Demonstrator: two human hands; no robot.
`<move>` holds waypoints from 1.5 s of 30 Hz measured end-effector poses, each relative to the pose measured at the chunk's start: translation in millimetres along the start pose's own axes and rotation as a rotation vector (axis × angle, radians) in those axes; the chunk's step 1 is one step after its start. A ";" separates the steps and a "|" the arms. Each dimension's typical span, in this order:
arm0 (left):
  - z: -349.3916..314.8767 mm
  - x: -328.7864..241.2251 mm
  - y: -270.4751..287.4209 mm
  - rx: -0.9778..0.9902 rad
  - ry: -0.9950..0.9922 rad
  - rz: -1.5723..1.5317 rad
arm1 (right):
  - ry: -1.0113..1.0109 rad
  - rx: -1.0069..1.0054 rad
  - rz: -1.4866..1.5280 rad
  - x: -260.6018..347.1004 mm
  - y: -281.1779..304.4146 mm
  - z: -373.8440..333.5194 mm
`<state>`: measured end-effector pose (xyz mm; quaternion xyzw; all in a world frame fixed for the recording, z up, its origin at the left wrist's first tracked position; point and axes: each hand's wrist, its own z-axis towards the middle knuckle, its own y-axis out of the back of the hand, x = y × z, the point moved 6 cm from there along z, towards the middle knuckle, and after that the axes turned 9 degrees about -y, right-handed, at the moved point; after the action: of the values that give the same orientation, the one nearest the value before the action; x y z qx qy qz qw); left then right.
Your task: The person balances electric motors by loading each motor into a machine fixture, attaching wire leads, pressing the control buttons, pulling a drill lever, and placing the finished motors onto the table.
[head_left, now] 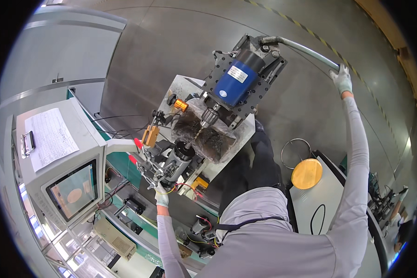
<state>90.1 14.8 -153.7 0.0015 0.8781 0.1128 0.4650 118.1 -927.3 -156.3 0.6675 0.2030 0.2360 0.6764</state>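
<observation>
My right hand, in a pale glove, is closed round the end of a long bent metal lever. The lever joins a black drill head carrying a blue cylindrical motor. From its chuck, a drill bit points down-left at the open end of a grey motor housing. Metal toggle clamps with red grips stand beside the housing. My left hand, gloved too, is at the housing's lower end by the clamps, its fingers bent and partly hidden.
Dark shavings lie on plastic film under the chuck. At left stands a grey cabinet with a lit screen and a clipped paper sheet. A round wooden stool seat is right of my body. More motors lie below my left hand.
</observation>
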 end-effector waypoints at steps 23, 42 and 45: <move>-1.6 -47.3 -33.3 -0.045 -0.001 0.040 | -0.228 0.362 -0.127 22.9 -10.0 -84.6; 9.0 -41.7 -36.5 -0.025 0.012 0.101 | -0.378 0.382 0.094 23.7 -10.6 -168.0; 24.5 -25.3 -30.0 -0.058 -0.009 0.012 | -0.292 0.338 0.009 11.2 -3.6 -128.9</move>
<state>127.6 -12.3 -152.3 -0.0063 0.8722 0.1410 0.4683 51.3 -816.6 -162.8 0.7994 0.1365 0.1028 0.5760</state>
